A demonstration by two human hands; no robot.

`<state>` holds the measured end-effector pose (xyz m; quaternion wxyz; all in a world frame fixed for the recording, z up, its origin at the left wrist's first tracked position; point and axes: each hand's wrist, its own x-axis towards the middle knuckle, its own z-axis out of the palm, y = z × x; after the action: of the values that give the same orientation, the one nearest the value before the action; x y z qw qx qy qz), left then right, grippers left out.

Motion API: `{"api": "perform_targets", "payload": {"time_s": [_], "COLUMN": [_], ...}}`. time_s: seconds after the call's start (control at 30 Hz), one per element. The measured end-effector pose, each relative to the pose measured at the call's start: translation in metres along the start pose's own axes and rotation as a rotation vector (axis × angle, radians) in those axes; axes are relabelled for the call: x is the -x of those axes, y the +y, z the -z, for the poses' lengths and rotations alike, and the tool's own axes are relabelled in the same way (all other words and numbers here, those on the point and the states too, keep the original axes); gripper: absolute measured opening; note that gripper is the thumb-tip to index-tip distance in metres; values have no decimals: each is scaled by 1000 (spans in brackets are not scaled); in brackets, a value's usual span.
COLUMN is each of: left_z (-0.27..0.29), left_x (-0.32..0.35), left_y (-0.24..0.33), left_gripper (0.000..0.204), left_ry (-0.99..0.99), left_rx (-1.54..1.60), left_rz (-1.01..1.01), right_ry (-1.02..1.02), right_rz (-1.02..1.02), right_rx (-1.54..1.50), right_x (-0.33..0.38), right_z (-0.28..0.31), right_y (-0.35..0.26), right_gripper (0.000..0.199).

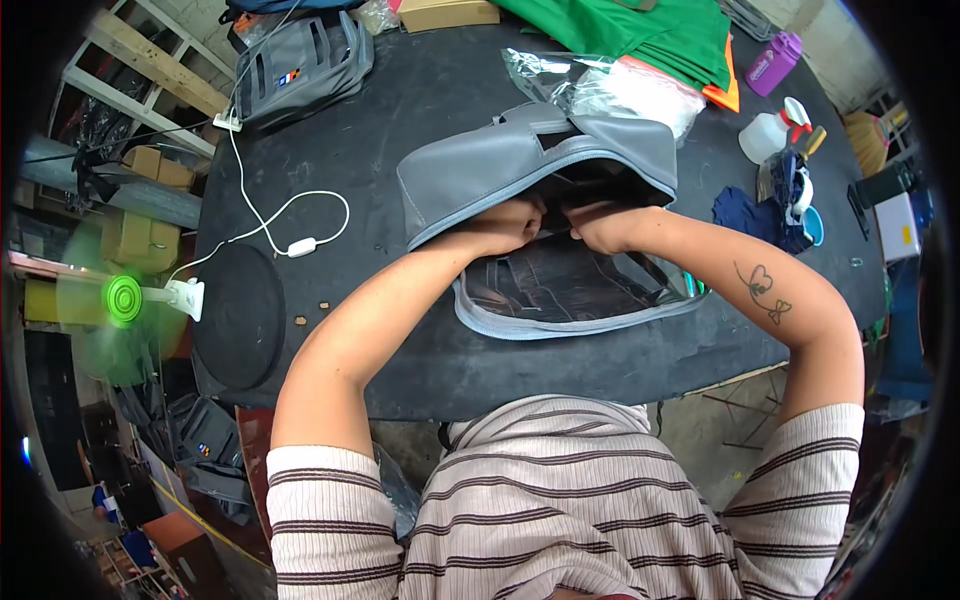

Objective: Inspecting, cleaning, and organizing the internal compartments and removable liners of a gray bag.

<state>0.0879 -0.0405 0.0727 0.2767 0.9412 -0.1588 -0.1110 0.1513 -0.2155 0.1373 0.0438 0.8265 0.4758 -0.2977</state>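
Observation:
A grey backpack (530, 170) lies unzipped on the black table in front of me, its upper panel lifted and its dark lining (560, 290) showing. My left hand (512, 224) reaches into the opening from the left, fingers curled in. From the right comes my right hand (603, 228), also closed, a short gap away from the left. Both are under the raised panel, and shadow hides what their fingertips grip. The zipper edge (570, 328) of the lower half curves toward me, flat on the table.
More grey backpacks (305, 70) are piled at the far left. Green fabric (640, 40) and clear plastic packaging (640, 95) lie behind the bag. A purple bottle (775, 63) and a spray bottle (768, 135) stand at right. A white cord (300, 246) and a small green fan (123, 300) are at left.

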Motion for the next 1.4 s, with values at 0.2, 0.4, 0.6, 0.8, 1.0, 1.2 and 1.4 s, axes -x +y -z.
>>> {"api": "perform_targets", "payload": {"time_s": [0.2, 0.4, 0.6, 0.8, 1.0, 1.2, 1.4], "left_z": [-9, 2, 6, 1, -2, 6, 7], "left_x": [-6, -15, -10, 0, -7, -8, -3], "left_y": [-17, -24, -17, -12, -17, -25, -1], "left_gripper": [12, 12, 14, 13, 17, 13, 10], "left_ry": [-22, -1, -60, -5, 39, -60, -41], "left_rx": [-84, 152, 120, 40, 47, 88, -17], "left_rz": [-21, -66, -56, -74, -14, -136, -77], "right_ry": [-54, -125, -117, -63, -146, -159, -37], "right_rz": [88, 26, 86, 128, 51, 69, 190], "right_rx": [-73, -172, -127, -149, -150, -133, -40], "right_x": [3, 2, -4, -2, 0, 2, -3], "right_z": [13, 12, 2, 6, 14, 15, -2], "right_y": [-3, -3, 7, 1, -5, 2, 18], "right_gripper": [38, 41, 35, 34, 39, 37, 27]}}
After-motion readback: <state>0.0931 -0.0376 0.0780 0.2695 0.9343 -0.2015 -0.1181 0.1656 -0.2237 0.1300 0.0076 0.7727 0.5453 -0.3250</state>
